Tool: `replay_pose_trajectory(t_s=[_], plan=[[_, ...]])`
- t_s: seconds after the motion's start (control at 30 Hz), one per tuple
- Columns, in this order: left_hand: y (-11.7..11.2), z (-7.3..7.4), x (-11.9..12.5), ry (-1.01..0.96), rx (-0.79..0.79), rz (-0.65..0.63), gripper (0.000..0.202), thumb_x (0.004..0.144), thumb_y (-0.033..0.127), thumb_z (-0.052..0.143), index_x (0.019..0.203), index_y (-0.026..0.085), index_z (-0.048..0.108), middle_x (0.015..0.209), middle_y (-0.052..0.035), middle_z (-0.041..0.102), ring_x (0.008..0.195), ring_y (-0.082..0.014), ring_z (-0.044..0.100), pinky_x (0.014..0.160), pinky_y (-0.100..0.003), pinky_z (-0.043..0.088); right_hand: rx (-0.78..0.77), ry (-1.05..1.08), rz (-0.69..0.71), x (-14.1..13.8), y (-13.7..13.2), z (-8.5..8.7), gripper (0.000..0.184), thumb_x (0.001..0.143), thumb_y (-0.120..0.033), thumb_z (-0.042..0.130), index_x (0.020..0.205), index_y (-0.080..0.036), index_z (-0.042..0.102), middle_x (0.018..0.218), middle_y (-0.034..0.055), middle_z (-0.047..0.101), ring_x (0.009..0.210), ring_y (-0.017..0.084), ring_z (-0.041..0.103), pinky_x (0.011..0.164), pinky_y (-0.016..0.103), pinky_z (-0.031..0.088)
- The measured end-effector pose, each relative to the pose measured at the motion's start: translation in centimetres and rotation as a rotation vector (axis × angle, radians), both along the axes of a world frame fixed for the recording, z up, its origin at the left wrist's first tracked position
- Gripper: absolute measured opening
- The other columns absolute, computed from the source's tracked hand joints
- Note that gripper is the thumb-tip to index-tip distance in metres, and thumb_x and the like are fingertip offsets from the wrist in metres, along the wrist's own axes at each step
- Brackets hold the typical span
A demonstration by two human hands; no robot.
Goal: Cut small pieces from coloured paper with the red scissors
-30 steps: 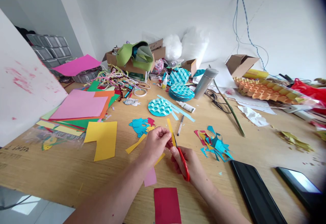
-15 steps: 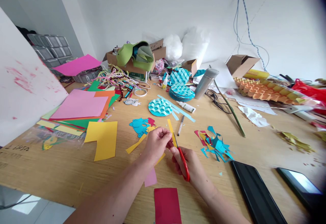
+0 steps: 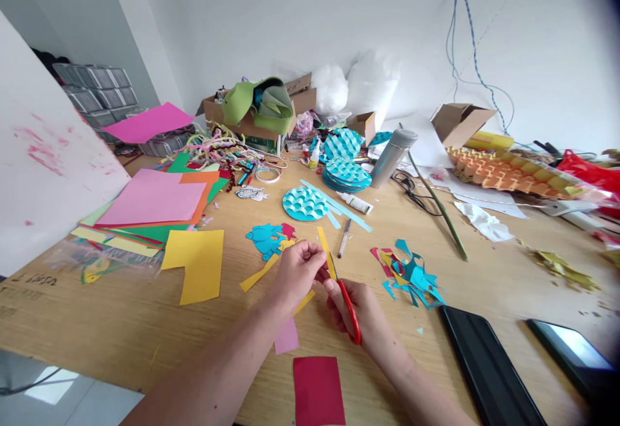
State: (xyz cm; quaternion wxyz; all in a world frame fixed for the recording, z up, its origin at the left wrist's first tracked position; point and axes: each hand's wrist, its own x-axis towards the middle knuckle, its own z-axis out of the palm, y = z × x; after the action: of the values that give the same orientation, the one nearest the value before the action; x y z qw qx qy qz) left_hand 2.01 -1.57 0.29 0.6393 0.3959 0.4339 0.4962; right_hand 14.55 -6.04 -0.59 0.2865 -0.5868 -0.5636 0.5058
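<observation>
Two phones (image 3: 489,368) lie near right-hand fingers (image 3: 340,306) holding one pair of scissors (image 3: 349,310).

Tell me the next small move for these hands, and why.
I'd probably ease the left hand slightly back from the blades before any snip. The right hand grips the red-handled scissors, whose blades point up close to the left fingertips, which seem to pinch the yellow strip. Whether the blades straddle the strip isn't clear.

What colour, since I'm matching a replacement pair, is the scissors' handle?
The scissors' handle, in the right hand, is red, clearest in the head view.
</observation>
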Motion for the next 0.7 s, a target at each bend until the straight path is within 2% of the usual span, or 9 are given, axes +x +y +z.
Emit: replay_pose_trajectory(t_s=[0.17,0.43,0.7], plan=[[0.03,-0.14,-0.01,0.007,0.036,-0.02,0.013,0.07,0.028,0.061,0.069,0.017,0.054,0.061,-0.0025,0.063,0.056,-0.0154,0.061,0.054,-0.026,0.048,-0.01,-0.01,-0.003,0.09,0.13,-0.14,0.055,0.078,-0.068,0.048,0.058,-0.017,0.046,0.043,-0.0017,0.049,0.035,0.008,0.043,0.036,0.018,0.03],[-0.2,0.24,0.0,0.031,0.052,-0.013,0.012,0.07,0.026,0.061,0.066,0.017,0.053,0.058,-0.0005,0.06,0.053,-0.0125,0.057,0.051,-0.023,0.046,-0.019,-0.017,-0.006,0.07,-0.03,0.07,0.055,0.079,-0.068,0.047,0.059,-0.017,0.047,0.043,-0.0017,0.049,0.035,0.008,0.042,0.035,0.018,0.028],[-0.16,0.26,0.03,0.005,0.018,-0.026,0.012,0.069,0.027,0.061,0.067,0.017,0.053,0.059,-0.0014,0.061,0.057,-0.0156,0.061,0.053,-0.025,0.047,-0.046,-0.01,-0.027,-0.17,0.0,0.44,0.055,0.077,-0.07,0.048,0.059,-0.017,0.047,0.043,-0.0026,0.048,0.035,0.007,0.042,0.035,0.017,0.029]])
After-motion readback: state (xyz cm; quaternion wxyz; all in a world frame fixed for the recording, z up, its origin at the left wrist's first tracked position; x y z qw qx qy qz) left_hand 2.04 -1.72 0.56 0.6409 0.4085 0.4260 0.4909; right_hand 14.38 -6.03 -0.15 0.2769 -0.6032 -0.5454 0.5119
